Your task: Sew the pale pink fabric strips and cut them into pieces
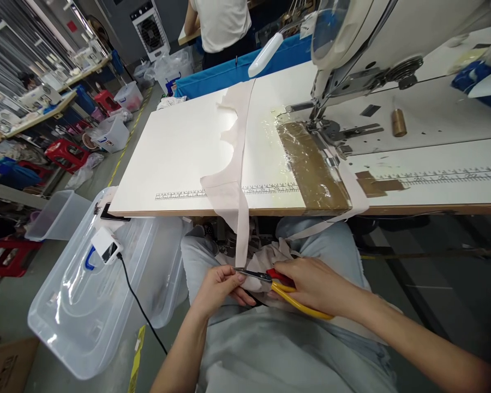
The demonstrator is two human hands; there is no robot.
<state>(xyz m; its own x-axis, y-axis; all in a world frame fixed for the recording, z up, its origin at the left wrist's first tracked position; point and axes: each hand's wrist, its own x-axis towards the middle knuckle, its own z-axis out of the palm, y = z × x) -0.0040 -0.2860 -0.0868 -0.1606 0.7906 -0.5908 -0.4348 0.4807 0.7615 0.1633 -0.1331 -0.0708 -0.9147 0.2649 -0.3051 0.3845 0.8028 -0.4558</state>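
Observation:
My right hand (311,286) is closed around a pair of scissors (288,292) with one yellow and one red handle. The blades point left and reach the end of a pale pink fabric strip (242,234). My left hand (221,286) pinches that strip beside the blade tips, above my lap. From there the strip runs up over the table edge and lies across the white sewing table (180,142), joined to a piece with a curved edge. More pale fabric (270,256) is bunched on my lap, partly hidden by my hands.
A sewing machine (352,60) stands on the table at the right, with a small brown bobbin-like cylinder (398,123) near it. Left of my legs is a lidded clear plastic box (94,284) carrying a white device (106,245) with a black cable. Another person (225,27) stands beyond the table.

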